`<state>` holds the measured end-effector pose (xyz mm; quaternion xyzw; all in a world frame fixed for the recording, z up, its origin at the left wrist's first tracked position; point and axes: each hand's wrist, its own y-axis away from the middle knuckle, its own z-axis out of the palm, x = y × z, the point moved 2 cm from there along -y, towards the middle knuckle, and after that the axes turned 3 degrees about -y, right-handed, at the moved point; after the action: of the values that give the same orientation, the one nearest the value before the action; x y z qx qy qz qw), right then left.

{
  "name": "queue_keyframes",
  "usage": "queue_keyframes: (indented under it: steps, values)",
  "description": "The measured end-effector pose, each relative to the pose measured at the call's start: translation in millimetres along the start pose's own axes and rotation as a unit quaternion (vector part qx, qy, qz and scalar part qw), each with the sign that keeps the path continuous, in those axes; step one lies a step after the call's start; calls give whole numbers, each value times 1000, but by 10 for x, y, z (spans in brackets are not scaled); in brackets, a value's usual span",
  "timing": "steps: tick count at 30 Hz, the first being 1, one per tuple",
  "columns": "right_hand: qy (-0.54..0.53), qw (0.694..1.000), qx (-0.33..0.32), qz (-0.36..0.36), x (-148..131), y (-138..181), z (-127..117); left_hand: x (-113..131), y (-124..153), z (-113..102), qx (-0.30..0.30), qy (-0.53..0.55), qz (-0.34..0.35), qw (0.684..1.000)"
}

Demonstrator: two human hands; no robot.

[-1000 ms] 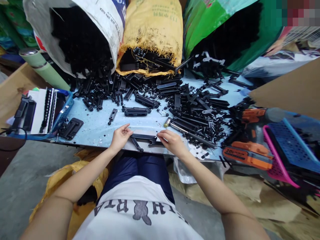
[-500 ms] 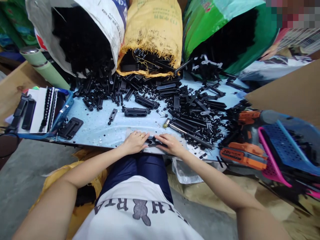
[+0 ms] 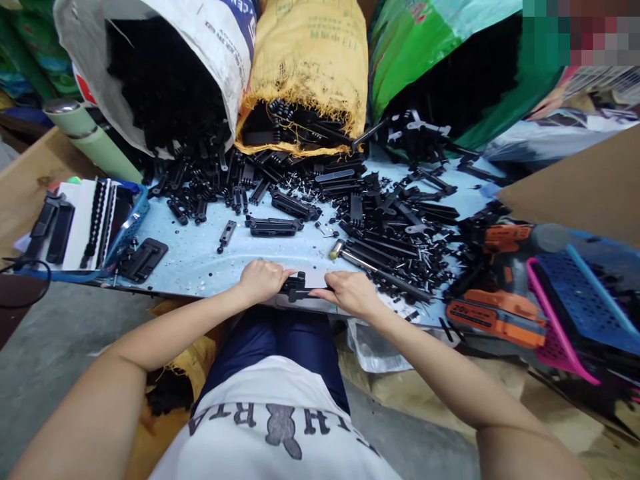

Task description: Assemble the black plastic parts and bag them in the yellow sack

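At the near edge of the light blue table [image 3: 200, 257], both my hands close on one black plastic part [image 3: 296, 288]. My left hand [image 3: 261, 280] is curled into a fist over its left end. My right hand [image 3: 350, 293] grips its right end with fingers bent. Only the middle of the part shows between the hands. A similar assembled black part [image 3: 273, 225] lies a little farther back on the table.
Three open sacks [image 3: 305, 73] spill black plastic pieces across the back of the table. An orange power drill [image 3: 493, 317] and blue and pink baskets [image 3: 575, 293] sit at the right. A blue tray [image 3: 125, 227] with black parts stands at the left.
My hands came together from apart and closed on the black part. The part went from lying spread flat on the table to being gripped between both hands at the table's edge.
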<state>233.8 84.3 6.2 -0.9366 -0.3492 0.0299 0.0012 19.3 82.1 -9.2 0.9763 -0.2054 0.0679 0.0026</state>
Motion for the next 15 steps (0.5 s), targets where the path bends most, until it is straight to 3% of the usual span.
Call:
queue_keyframes:
  steps: [4,7,10,15]
  values:
    - [9,1000,-1,7,-157,-159,-66,-29,47,-91,-17,-15,-46,999]
    - [10,996,40,-84,-286,-293,-86,-25,69,-148,-29,-13,-68,997]
    - [16,984,34,-173,-358,-411,-49,-4,81,-148,-46,-10,-66,997]
    - [-13,978,36,-205,-263,-415,-9,-83,113,-75,-27,-6,-66,997]
